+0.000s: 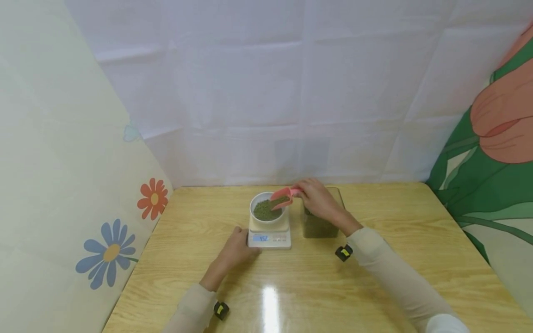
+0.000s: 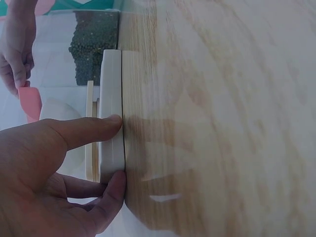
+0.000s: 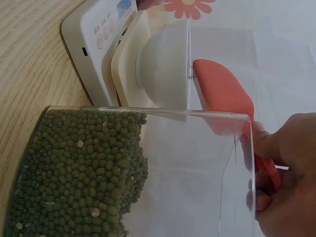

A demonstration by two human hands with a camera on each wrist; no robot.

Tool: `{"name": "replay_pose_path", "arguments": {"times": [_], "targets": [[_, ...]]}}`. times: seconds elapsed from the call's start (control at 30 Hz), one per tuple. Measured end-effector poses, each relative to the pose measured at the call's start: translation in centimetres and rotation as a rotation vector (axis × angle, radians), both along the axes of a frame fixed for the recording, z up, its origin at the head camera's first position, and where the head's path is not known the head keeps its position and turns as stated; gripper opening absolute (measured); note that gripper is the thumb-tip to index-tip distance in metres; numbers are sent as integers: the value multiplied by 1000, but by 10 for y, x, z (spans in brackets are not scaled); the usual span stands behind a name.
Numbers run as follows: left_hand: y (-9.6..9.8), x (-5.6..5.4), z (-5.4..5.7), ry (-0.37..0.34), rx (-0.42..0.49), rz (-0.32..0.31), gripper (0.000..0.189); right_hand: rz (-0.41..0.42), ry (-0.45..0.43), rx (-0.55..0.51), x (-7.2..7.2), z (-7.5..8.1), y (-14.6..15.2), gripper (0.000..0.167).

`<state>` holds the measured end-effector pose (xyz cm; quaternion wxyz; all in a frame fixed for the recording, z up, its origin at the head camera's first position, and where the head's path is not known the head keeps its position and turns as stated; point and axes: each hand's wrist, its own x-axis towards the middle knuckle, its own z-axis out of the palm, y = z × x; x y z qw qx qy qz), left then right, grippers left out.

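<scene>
My right hand grips the handle of a pink-red scoop, tilted over the rim of a white bowl. Green mung beans lie in the bowl, and more are in the scoop. The bowl stands on a white kitchen scale with a cream platform and lit digits on its display. At the scale's front left corner, my left hand holds the body, thumb and fingers against its sides. Beneath my right hand stands a clear square container part full of mung beans.
The light wooden table meets a white cloth backdrop behind the scale. Flower-printed panels stand on both sides. The container stands close to the scale's right side.
</scene>
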<state>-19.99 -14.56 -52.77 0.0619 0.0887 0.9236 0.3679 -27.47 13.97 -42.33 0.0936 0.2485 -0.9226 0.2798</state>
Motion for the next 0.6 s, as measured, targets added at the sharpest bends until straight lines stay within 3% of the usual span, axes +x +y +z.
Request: {"name": "replay_pose_path", "arguments": {"times": [0.6], "targets": [[2,1,2,9,1,3,58,2,50,28,1,6,0,22]]}}
